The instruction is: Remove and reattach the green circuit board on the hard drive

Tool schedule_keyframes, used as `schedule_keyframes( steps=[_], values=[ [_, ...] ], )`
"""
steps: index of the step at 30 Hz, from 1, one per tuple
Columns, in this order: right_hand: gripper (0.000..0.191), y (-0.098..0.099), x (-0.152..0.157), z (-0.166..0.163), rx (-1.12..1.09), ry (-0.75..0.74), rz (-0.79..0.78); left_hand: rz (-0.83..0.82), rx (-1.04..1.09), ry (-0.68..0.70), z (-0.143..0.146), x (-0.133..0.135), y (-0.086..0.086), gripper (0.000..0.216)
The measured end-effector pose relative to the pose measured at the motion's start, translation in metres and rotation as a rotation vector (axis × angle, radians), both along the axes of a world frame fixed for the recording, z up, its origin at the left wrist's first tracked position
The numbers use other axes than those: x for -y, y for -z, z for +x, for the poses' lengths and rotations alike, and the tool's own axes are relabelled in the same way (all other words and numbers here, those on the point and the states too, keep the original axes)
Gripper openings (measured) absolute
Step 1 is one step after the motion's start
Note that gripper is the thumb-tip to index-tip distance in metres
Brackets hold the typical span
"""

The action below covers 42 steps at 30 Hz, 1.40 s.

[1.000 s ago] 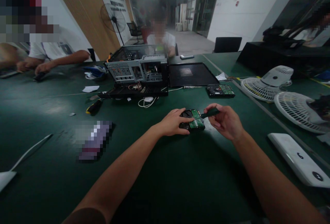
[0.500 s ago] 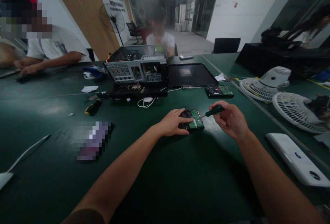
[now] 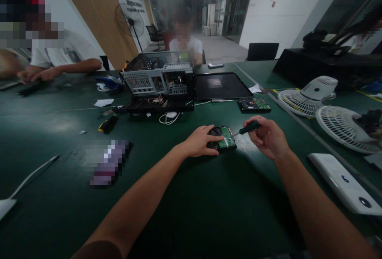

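Green workbench (image 3: 185,195) carries a hard drive (image 3: 222,138), circuit board up, pinned flat under the left hand (image 3: 200,141); right hand (image 3: 266,136) pinches a screwdriver (image 3: 247,128) whose shaft slants down-left, tip at the drive's right edge

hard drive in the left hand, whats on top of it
A green circuit board faces up on the hard drive. The left hand covers its left part; the screwdriver tip meets the board.
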State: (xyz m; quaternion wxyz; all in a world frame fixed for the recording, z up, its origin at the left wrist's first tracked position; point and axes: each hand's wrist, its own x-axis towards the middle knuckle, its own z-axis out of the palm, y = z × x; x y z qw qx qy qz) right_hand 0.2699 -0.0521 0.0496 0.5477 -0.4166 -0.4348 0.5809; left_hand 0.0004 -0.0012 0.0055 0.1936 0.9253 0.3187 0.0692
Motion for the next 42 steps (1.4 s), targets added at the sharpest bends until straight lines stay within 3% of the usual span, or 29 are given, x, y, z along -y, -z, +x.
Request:
schedule_keyframes(
  steps=[42],
  values=[
    [0.019,0.0035,-0.003,0.0026,-0.033,-0.001,-0.013,0.019,0.0,0.008,0.0005,-0.0011,0.0025,0.069]
  ],
)
